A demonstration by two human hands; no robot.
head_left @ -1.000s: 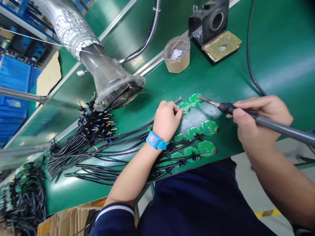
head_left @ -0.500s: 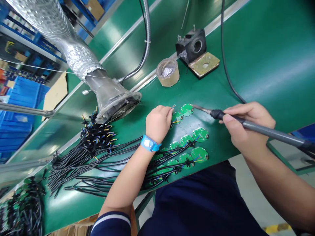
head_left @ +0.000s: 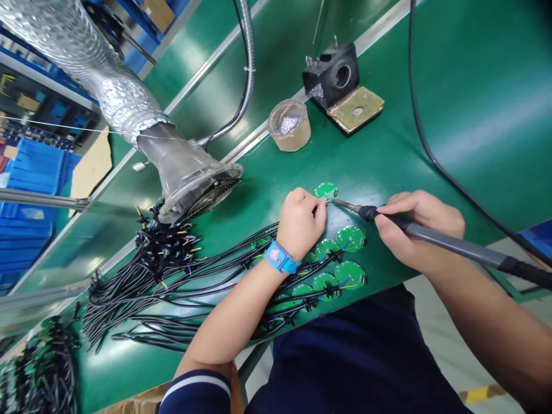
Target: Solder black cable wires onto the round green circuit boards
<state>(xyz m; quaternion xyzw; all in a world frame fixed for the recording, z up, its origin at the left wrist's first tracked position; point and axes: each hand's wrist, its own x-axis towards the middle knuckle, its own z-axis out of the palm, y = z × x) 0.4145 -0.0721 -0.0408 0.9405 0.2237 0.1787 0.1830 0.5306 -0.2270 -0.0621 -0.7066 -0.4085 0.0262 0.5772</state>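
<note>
My right hand (head_left: 420, 230) is wrapped round a grey soldering iron (head_left: 457, 238), whose tip meets the lower edge of a round green circuit board (head_left: 325, 190). Pinched fingers of my left hand (head_left: 304, 215), which wears a blue wristband (head_left: 280, 257), are at that board's left edge; a thin wire end seems to be between them, mostly hidden. Below lie rows of green boards (head_left: 351, 238) with black cables (head_left: 207, 264) and coloured wires. Part of the nearest row is covered by my left hand and forearm.
A fume extractor hood (head_left: 194, 172) hangs at the left over a heap of cable ends (head_left: 166, 244). Behind the boards stand a tub of solder bits (head_left: 290, 126) and an iron stand with a yellow sponge (head_left: 357, 109). The iron's cord (head_left: 457, 178) curves across the right.
My left hand has moved right to the end board, covering the board beside it. The iron has shifted slightly left and down, its tip now at the board's lower edge.
</note>
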